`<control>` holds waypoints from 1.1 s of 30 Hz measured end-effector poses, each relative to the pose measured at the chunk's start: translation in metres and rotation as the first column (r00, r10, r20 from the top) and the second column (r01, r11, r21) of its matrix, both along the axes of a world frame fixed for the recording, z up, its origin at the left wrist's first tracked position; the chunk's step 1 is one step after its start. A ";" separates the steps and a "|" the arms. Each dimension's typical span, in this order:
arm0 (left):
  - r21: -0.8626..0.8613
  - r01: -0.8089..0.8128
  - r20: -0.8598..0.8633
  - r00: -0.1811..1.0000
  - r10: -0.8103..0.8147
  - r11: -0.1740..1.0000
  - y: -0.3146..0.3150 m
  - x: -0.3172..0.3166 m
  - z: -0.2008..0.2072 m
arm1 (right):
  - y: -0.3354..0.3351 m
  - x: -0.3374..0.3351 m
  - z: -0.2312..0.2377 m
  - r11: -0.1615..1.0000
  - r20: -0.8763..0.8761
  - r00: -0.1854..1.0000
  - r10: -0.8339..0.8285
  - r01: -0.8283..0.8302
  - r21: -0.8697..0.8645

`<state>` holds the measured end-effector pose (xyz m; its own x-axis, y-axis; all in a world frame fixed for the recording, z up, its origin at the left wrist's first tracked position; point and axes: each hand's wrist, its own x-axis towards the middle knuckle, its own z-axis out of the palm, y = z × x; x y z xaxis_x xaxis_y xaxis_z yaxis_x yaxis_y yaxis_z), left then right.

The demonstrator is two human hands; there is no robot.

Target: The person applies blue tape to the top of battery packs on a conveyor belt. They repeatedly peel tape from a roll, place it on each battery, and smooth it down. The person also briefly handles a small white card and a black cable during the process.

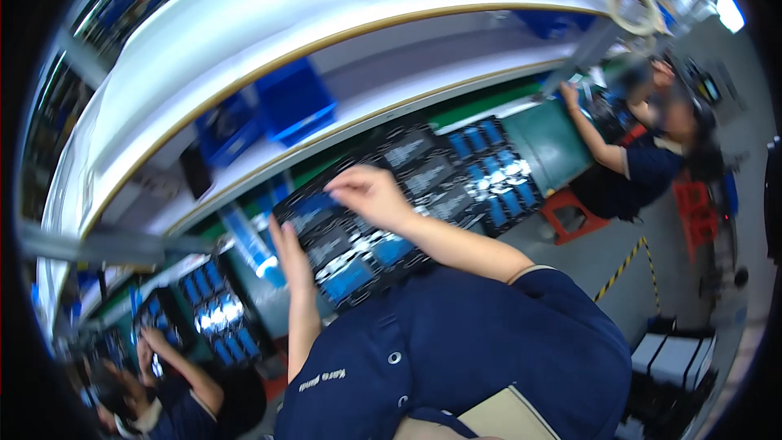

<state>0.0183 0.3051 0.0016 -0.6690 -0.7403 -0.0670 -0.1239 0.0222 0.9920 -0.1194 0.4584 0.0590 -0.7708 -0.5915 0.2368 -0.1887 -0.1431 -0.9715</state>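
The person in the dark blue shirt leans over a black tray (pixel 358 265) of blue and black parts that lies on the green belt (pixel 554 143) just ahead of the chest. The right hand (pixel 366 191) sits at the tray's twelve o'clock edge, fingers curled down onto a blue part (pixel 318 204) there; whether it pinches the part or only presses on it I cannot tell. The left hand (pixel 292 257) stands flat and straight-fingered against the tray's nine o'clock side, touching the edge, released rather than clenched. A second tray (pixel 493 175) with blue pieces lies at two o'clock from the first, nearly touching it. Another tray (pixel 216 310) lies at eight o'clock, before a co-worker (pixel 175 391) whose hands are raised near it. At two o'clock, farther along the belt, a seated person (pixel 643 159) reaches an arm onto it. Blue bins (pixel 297 102) stand on the shelf at eleven o'clock.
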 end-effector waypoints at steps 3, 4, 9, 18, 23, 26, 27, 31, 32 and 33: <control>0.106 0.028 -0.058 0.998 -0.022 0.994 -0.005 -0.001 0.004 | -0.013 -0.013 -0.007 0.997 0.182 0.983 -0.014 0.000 0.072; 0.135 0.036 -0.079 0.997 -0.026 0.990 -0.006 -0.003 0.009 | -0.014 -0.017 -0.010 0.997 0.211 0.977 -0.030 0.014 0.075; 0.231 0.091 -0.199 0.979 -0.045 0.969 -0.017 -0.008 -0.002 | -0.020 -0.015 -0.011 0.996 0.179 0.983 -0.041 0.026 0.084; 0.056 0.315 -0.216 0.930 -0.297 0.947 -0.002 0.029 -0.005 | -0.004 0.054 -0.008 0.990 0.261 0.960 -0.099 0.069 0.122; 0.264 0.416 -0.395 0.870 -0.296 0.870 0.009 0.042 0.002 | 0.004 0.067 0.000 0.971 -0.183 0.978 -0.100 0.136 0.199; 0.361 0.435 -0.439 0.860 -0.261 0.825 0.010 0.037 0.004 | 0.006 0.059 -0.008 0.994 0.024 1.000 -0.015 0.012 0.109; 0.364 0.441 -0.439 0.858 -0.266 0.821 0.010 0.038 0.005 | 0.008 0.056 -0.013 0.998 0.119 0.993 0.014 -0.021 0.056; 0.329 0.464 -0.471 0.835 -0.283 0.822 0.002 0.032 -0.006 | 0.012 0.048 -0.013 0.997 0.293 0.954 0.069 -0.071 -0.004; 0.329 0.466 -0.473 0.834 -0.284 0.821 0.001 0.032 -0.013 | 0.010 0.044 -0.012 0.998 0.308 0.950 0.058 -0.060 -0.003; 0.300 0.407 -0.395 0.876 -0.276 0.863 0.003 0.031 -0.010 | 0.010 0.046 -0.012 0.999 0.291 0.956 0.034 -0.034 -0.007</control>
